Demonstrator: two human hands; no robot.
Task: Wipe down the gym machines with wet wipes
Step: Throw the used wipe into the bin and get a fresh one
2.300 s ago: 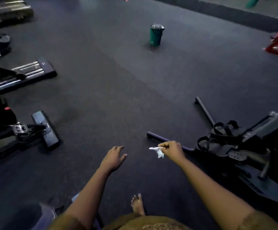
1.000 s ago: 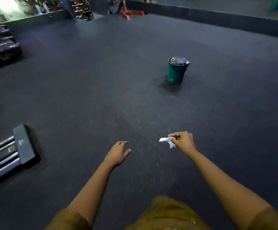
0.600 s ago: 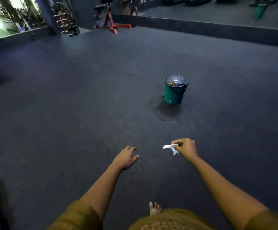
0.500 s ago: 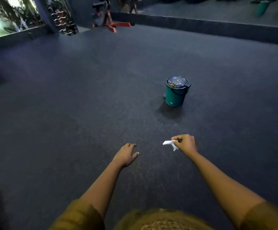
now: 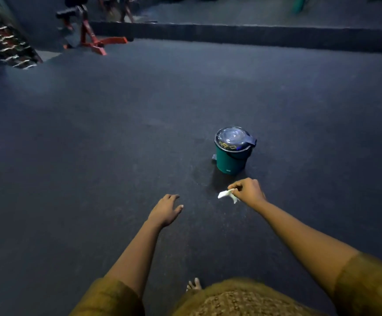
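Low at centre right, the right hand [image 5: 249,191] pinches a crumpled wipe [image 5: 227,195], just below the green bin [image 5: 231,156]; the left hand [image 5: 166,209] hangs empty, fingers relaxed.

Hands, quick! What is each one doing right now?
Left hand: open, fingers relaxed, holding nothing.
Right hand: closed in a pinch grip on a crumpled white wipe.

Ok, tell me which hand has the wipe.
The right hand pinches the white wipe near the green bin; the left hand is open, holding nothing.
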